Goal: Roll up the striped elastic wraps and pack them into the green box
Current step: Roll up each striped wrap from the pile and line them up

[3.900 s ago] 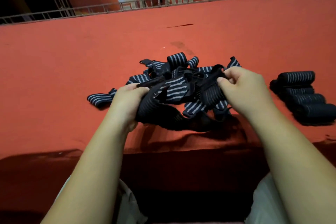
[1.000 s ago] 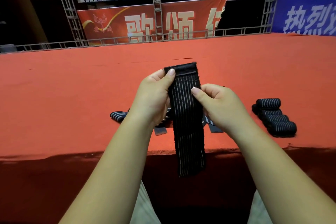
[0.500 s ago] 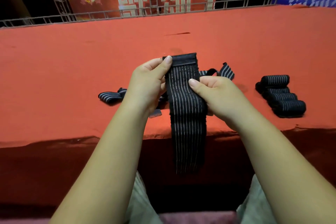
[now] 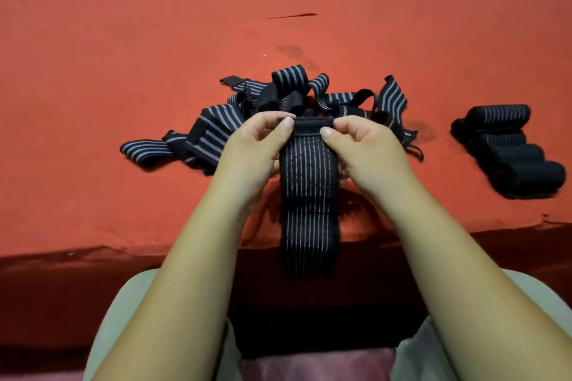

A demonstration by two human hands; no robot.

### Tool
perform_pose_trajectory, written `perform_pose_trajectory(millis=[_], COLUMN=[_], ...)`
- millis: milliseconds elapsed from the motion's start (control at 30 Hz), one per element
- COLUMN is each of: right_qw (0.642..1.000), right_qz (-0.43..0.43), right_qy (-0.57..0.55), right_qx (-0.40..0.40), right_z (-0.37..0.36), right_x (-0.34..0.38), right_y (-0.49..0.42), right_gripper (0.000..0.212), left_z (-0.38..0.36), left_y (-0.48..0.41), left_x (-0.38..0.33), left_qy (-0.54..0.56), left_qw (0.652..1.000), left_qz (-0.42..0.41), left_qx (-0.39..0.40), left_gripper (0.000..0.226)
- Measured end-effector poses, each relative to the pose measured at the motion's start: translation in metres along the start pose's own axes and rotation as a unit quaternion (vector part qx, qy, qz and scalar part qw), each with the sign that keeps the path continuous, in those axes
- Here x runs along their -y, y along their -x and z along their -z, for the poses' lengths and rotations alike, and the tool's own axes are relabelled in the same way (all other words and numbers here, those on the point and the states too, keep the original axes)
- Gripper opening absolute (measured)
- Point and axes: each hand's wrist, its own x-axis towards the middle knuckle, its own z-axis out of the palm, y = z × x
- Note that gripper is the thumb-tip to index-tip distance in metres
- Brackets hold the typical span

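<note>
Your left hand [image 4: 257, 145] and right hand [image 4: 365, 145] pinch the wrap's [image 4: 309, 195] top edge, fingers closed on it, tail hanging free to start a tight roll.

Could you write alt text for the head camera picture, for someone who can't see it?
Two hands, left and right, pinch the top edge of a hanging striped wrap over a red table, with loose wraps behind and rolled wraps at right.

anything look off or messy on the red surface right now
Only the expected mess: unrolled striped wraps lie in a tangled heap behind the hands, while four rolled ones sit neatly at right. No green box is in view. Nothing looks damaged.
</note>
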Motion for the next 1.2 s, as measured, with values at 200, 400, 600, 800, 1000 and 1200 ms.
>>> perform_pose_trajectory(millis=[200,400,600,800,1000,1200], right_qw=[1.0,0.998,0.997,0.998,0.995,0.996], right_qz=[0.023,0.062,0.053,0.042,0.044,0.056], right_qy=[0.014,0.009,-0.004,-0.016,-0.06,-0.016], right_qx=[-0.009,0.026,0.056,0.035,0.062,0.073], right_z=[-0.005,-0.003,-0.005,0.001,0.004,0.017], right_x=[-0.028,-0.037,-0.037,-0.042,-0.041,-0.033], right_y=[-0.023,-0.037,-0.043,-0.042,-0.037,-0.027], right_gripper=[0.012,0.026,0.011,0.012,0.025,0.014], left_z=[0.004,0.008,0.012,0.008,0.004,0.0], left_y=[-0.017,-0.03,-0.033,-0.026,-0.015,-0.007], left_x=[0.01,0.014,0.016,0.018,0.009,0.004], left_qy=[-0.053,-0.082,-0.079,-0.084,-0.054,-0.005], left_qw=[0.998,0.996,0.996,0.996,0.999,1.0], left_qz=[-0.014,-0.017,-0.026,-0.024,-0.005,-0.002], left_qx=[0.018,0.026,0.02,0.021,-0.003,0.004], left_gripper=[0.014,0.014,0.015,0.017,0.027,0.027])
